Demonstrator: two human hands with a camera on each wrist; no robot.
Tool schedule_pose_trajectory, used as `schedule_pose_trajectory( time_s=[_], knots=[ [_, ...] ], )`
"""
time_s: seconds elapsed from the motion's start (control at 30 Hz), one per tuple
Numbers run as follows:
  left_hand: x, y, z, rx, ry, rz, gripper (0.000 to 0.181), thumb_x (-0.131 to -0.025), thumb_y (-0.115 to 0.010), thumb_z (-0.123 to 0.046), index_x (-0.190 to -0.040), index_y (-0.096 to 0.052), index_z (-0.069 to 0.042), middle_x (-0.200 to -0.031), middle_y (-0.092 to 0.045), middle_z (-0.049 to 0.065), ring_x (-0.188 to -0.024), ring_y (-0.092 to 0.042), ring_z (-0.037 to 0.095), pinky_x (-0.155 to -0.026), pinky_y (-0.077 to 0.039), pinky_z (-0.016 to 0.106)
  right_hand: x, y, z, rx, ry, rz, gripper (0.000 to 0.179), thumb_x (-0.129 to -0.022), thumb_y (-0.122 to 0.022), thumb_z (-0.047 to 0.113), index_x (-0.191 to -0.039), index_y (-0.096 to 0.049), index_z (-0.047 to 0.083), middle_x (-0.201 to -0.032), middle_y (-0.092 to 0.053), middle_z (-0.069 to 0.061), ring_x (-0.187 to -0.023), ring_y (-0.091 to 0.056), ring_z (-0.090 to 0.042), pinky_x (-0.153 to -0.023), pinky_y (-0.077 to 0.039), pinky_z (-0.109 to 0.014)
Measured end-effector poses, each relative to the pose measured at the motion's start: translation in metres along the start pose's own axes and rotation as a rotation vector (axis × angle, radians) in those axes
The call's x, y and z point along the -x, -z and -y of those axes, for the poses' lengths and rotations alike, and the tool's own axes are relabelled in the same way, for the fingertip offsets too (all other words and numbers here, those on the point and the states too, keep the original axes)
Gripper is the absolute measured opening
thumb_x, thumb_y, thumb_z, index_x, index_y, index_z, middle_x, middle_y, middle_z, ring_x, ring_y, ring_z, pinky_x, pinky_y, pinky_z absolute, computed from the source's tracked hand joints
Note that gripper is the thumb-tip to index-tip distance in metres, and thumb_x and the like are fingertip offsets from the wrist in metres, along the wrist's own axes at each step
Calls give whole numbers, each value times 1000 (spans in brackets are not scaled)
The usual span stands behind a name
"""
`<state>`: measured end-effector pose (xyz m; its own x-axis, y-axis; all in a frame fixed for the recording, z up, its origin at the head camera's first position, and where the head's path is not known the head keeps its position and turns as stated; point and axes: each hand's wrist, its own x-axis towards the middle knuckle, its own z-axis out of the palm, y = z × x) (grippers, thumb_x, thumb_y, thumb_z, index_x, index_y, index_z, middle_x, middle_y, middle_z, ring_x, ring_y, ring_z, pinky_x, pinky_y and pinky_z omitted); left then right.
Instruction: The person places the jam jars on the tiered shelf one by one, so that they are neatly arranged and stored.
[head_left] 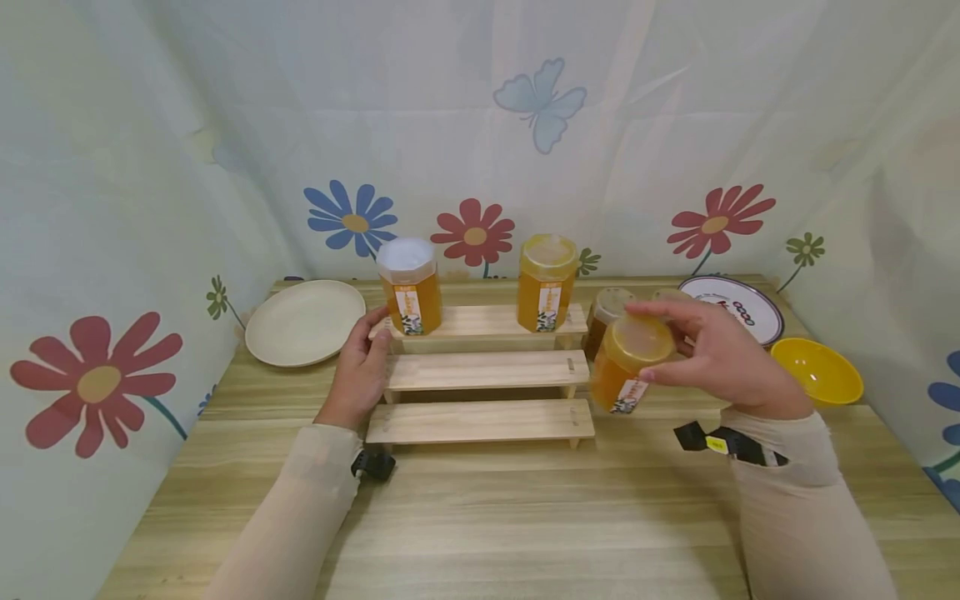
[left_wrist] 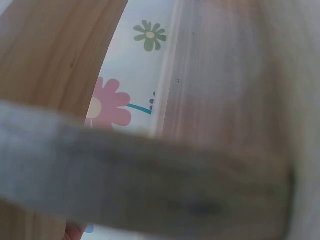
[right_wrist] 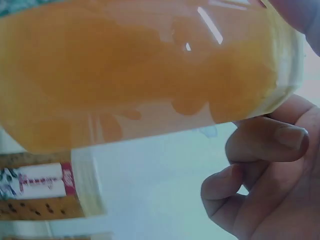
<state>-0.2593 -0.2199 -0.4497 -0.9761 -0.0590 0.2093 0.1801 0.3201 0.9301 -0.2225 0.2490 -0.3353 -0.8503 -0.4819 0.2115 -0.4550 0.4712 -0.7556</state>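
Note:
A three-tier wooden rack (head_left: pixel 480 371) stands on the table. My left hand (head_left: pixel 354 375) grips the left end of its top tier, thumb in front; the left wrist view shows its boards (left_wrist: pixel 210 75) close up. My right hand (head_left: pixel 712 354) holds a jar of amber honey (head_left: pixel 626 367) near its yellowish lid, tilted, off the rack's right side. The jar (right_wrist: pixel 140 75) fills much of the right wrist view. On the top tier stand a white-lidded honey jar (head_left: pixel 411 292) at left and a yellow-lidded honey jar (head_left: pixel 546 287) at right.
Behind the held jar stands a darker jar (head_left: pixel 603 312), with another lid (head_left: pixel 670 295) partly hidden by my hand. A cream plate (head_left: pixel 303 325) lies at the left, a patterned white plate (head_left: pixel 750 304) and a yellow bowl (head_left: pixel 817 371) at the right. A flowered curtain (head_left: pixel 465 150) encloses the table.

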Motion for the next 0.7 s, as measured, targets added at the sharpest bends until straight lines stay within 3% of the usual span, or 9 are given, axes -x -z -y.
schedule_pose_trajectory(
  time_s=[0.23,0.47,0.7],
  knots=[
    [0,0,0,-6,-3,-1,51,-115,-40,-38,-162,-38,-19,-152,-50,12,-115,-52,30,-99,-41,40,-9,-19,2,-40,14,-73,73,-85,-88,3,-151,-57,5,-142,-58,-12,-97,-59,-20,-76,-51,-20],
    [0,0,0,-13,-5,0,50,-115,-40,-37,-162,-39,-18,-153,-49,13,-119,-53,33,-102,-41,43,-21,-35,0,-158,24,-65,75,-86,-85,-2,-153,-53,3,-147,-58,-18,-104,-67,-17,-86,-57,-22],
    [-1,0,2,-2,-8,-7,50,-115,-41,-38,-161,-40,-19,-150,-51,12,-115,-53,32,-99,-41,41,-25,-40,1,-147,-10,-72,76,-90,-83,4,-157,-49,9,-142,-62,-17,-97,-63,-20,-77,-54,-22]
  ],
)
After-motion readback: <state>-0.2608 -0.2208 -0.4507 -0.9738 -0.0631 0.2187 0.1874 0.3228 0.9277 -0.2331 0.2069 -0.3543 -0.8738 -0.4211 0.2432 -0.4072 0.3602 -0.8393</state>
